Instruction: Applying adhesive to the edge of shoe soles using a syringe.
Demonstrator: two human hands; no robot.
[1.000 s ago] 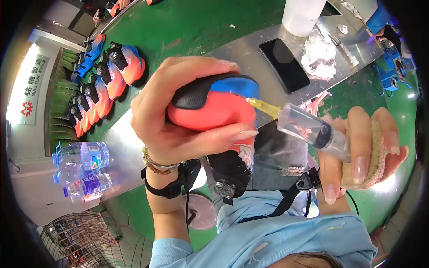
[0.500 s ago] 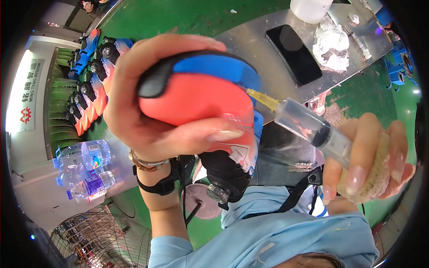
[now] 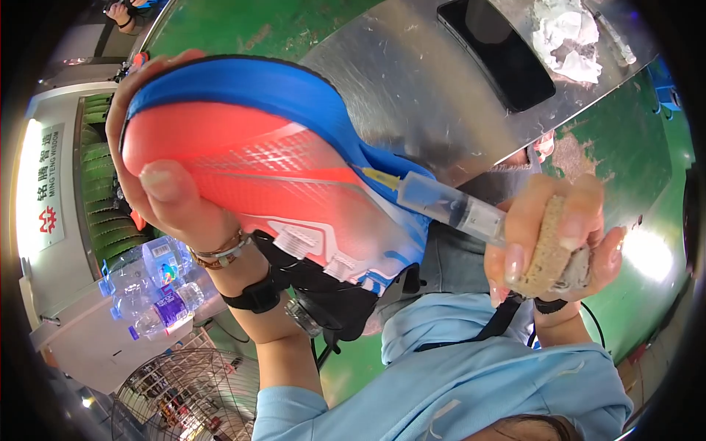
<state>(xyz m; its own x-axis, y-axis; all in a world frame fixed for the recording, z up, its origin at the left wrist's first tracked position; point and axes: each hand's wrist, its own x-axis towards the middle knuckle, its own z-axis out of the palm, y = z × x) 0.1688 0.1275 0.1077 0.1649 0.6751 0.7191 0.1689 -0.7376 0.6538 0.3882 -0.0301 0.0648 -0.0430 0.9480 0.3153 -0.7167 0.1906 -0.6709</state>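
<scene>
A red-orange and blue shoe (image 3: 243, 158) is tilted on its side in the air, with a black lace dial (image 3: 300, 317) below. My left hand (image 3: 173, 195) is closed around one end of it, the thumb pressing the red upper. In my right hand (image 3: 526, 220), fingers closed, sits a clear syringe (image 3: 448, 202) with a yellow dispensing tip (image 3: 382, 177). That tip meets the shoe near the line between the blue sole and the red upper. The same hand also grips a beige, porous-looking block (image 3: 543, 257), with something greyish beside it.
On the metal table (image 3: 353, 77) lie a black phone (image 3: 500, 55), crumpled white tissue (image 3: 566, 40) and a slim clear tube (image 3: 616, 38). Plastic bottles (image 3: 140, 275) and a wire-caged fan (image 3: 187, 389) stand at left. A rack with green slats (image 3: 110, 165) is behind my left hand.
The shoe has turned and moved left, so more of its side and sole edge shows. My right hand has moved left with the syringe, whose tip stays by the sole line.
</scene>
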